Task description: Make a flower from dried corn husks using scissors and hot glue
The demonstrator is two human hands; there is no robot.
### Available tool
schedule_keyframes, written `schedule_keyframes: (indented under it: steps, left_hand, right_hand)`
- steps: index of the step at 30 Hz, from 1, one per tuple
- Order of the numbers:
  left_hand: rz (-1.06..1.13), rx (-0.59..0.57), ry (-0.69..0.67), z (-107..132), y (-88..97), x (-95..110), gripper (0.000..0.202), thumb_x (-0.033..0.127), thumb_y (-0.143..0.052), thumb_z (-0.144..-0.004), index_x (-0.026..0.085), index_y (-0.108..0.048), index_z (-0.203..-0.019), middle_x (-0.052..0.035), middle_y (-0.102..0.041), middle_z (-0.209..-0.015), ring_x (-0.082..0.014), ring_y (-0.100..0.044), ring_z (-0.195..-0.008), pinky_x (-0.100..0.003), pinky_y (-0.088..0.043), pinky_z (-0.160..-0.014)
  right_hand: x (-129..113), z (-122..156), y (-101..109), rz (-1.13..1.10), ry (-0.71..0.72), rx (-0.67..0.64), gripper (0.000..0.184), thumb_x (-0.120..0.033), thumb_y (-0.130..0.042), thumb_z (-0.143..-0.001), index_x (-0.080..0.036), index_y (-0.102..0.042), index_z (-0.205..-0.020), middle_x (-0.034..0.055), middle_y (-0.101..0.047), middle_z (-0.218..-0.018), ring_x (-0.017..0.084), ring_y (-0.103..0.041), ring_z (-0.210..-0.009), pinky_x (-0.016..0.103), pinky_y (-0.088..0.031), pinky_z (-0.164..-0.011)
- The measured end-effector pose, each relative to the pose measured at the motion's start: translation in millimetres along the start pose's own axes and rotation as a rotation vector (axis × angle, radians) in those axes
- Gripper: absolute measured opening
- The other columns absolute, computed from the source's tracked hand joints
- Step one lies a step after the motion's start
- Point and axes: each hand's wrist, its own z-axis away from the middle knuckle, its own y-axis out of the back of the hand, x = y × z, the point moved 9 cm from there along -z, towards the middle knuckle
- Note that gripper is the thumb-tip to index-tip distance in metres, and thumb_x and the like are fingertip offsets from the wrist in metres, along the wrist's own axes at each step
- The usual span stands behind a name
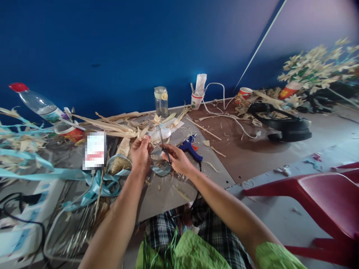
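Note:
My left hand (141, 154) is closed around a small piece of dried corn husk (143, 133), pinched between the fingers and held over the grey board (165, 190). My right hand (177, 158) grips a pair of scissors (163, 144) by the handles. The blades point up and toward the husk in my left hand. A blue glue gun (190, 148) lies just right of my right hand. A roll of clear tape (161, 169) sits on the board under my hands.
Dried husks (112, 125) are piled at the left with light blue ribbon (95, 183). A glass jar (161, 101), paper cups (196, 100), a plastic bottle (39, 104), a white cable (224, 112), husk flowers (316, 69) and a red plastic chair (316, 201) surround the work area.

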Motion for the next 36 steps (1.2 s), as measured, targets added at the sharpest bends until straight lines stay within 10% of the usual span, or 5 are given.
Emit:
schedule_keyframes:
  steps: [7, 26, 36]
  left_hand:
    - [-0.152, -0.117, 0.144, -0.6, -4.1, -13.1, 0.031, 0.035, -0.077, -0.062, 0.016, -0.052, -0.064, 0.0100, -0.032, -0.047, -0.0030, -0.028, -0.041, -0.018, -0.030, -0.044]
    - [-0.612, -0.252, 0.103, 3.3, -11.7, -19.8, 0.027, 0.040, -0.067, -0.068, 0.015, -0.056, -0.068, 0.0067, -0.038, -0.051, -0.0060, -0.036, -0.046, -0.020, -0.032, -0.046]
    - [-0.605, -0.273, 0.134, 4.9, -13.9, -20.3, 0.030, 0.040, -0.070, -0.065, 0.016, -0.054, -0.064, 0.0073, -0.037, -0.048, -0.0054, -0.032, -0.043, -0.020, -0.029, -0.045]
  right_hand:
    - [1.8, -8.3, 43.9, -0.276, -0.024, 0.263, 0.055, -0.046, -0.076, -0.061, -0.019, -0.059, -0.106, -0.0021, -0.058, -0.075, 0.008, -0.047, -0.059, 0.019, -0.032, -0.047]
    - [-0.5, -5.4, 31.7, -0.146, -0.053, 0.193, 0.067, -0.031, -0.080, -0.056, -0.020, -0.042, -0.110, -0.0099, -0.054, -0.059, 0.005, -0.045, -0.048, 0.018, -0.033, -0.048]
    - [4.0, -1.7, 61.2, -0.251, -0.090, 0.480, 0.050, -0.047, -0.071, -0.063, -0.020, -0.051, -0.100, -0.0070, -0.054, -0.065, 0.004, -0.037, -0.042, 0.018, -0.028, -0.040]
